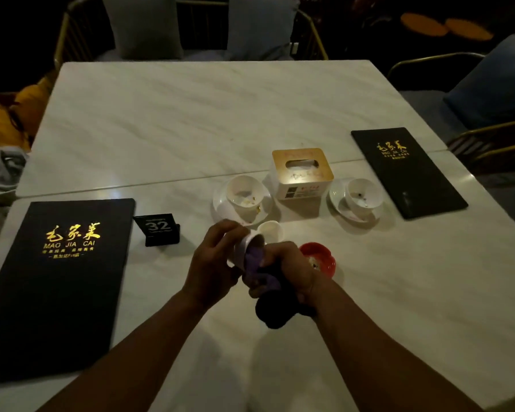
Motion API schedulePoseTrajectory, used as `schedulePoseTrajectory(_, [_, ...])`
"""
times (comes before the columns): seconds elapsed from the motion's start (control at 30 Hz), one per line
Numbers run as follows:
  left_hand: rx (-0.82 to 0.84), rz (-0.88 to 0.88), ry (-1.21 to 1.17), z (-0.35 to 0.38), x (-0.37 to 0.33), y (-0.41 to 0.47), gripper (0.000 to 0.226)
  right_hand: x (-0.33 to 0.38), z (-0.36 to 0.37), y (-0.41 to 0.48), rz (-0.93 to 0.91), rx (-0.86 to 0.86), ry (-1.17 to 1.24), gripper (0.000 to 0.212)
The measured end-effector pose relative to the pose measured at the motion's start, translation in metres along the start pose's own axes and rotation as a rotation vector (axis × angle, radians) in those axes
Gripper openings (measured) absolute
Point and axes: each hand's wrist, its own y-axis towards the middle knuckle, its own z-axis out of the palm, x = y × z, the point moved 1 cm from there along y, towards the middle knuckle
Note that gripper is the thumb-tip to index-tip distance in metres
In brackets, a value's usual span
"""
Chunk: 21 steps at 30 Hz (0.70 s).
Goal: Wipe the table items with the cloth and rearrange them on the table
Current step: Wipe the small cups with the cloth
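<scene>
Above the table's near middle, my left hand (213, 257) grips a small white cup (244, 246) tipped on its side, mouth toward the right. My right hand (289, 269) holds a dark purple cloth (262, 278) whose end is pushed into the cup's mouth; the rest of the cloth hangs below my fist. A second small white cup (270, 230) stands just behind. A red dish (321, 258) lies partly hidden behind my right hand.
On the white marble table (191, 129) are two black menus (54, 281) (405, 171), a black number sign 32 (158, 228), a tissue box (302, 173), and two white bowls on saucers (244, 196) (361, 197). Chairs stand at the far and right sides.
</scene>
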Motion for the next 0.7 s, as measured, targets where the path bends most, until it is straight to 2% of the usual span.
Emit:
schedulePoseTrajectory(0.1, [0.034, 0.022, 0.037, 0.005, -0.003, 0.019, 0.062, 0.006, -0.005, 0.002, -0.037, 0.069, 0.141, 0.038])
schedulePoseTrajectory(0.17, [0.095, 0.000, 0.037, 0.006, 0.001, 0.026, 0.060, 0.012, -0.010, 0.003, -0.036, 0.002, -0.044, 0.034])
schedulePoseTrajectory(0.2, [0.127, -0.022, 0.028, 0.005, 0.003, 0.027, 0.062, 0.015, -0.014, 0.003, -0.036, -0.081, -0.317, 0.028])
schedulePoseTrajectory(0.23, [0.155, -0.056, 0.010, 0.004, 0.007, 0.028, 0.065, 0.021, -0.016, 0.003, -0.059, -0.186, -0.715, 0.024])
schedulePoseTrajectory(0.3, [0.192, -0.161, -0.062, 0.002, 0.011, 0.028, 0.072, 0.031, -0.023, 0.003, -0.171, -0.313, -1.532, 0.029])
schedulePoseTrajectory(0.33, [0.210, -0.226, -0.103, 0.001, 0.012, 0.029, 0.075, 0.034, -0.027, 0.004, -0.232, -0.353, -1.854, 0.034])
schedulePoseTrajectory(0.37, [0.243, -0.289, -0.127, 0.001, 0.013, 0.030, 0.077, 0.037, -0.028, 0.003, -0.308, -0.397, -2.110, 0.038])
schedulePoseTrajectory(0.43, [0.352, -0.362, -0.110, -0.001, 0.017, 0.035, 0.082, 0.036, -0.035, 0.007, -0.452, -0.381, -2.383, 0.040])
schedulePoseTrajectory(0.47, [0.394, -0.357, -0.088, -0.002, 0.020, 0.039, 0.083, 0.033, -0.040, 0.011, -0.477, -0.381, -2.410, 0.040])
schedulePoseTrajectory(0.53, [0.435, -0.272, -0.045, -0.001, 0.022, 0.045, 0.082, 0.025, -0.041, 0.014, -0.450, -0.426, -2.231, 0.040])
schedulePoseTrajectory(0.63, [0.409, -0.089, 0.046, 0.008, 0.026, 0.045, 0.079, 0.011, -0.035, 0.022, -0.267, -0.398, -1.601, 0.032])
schedulePoseTrajectory(0.7, [0.354, -0.056, 0.079, 0.017, 0.023, 0.037, 0.077, 0.009, -0.033, 0.024, -0.164, -0.340, -1.096, 0.025])
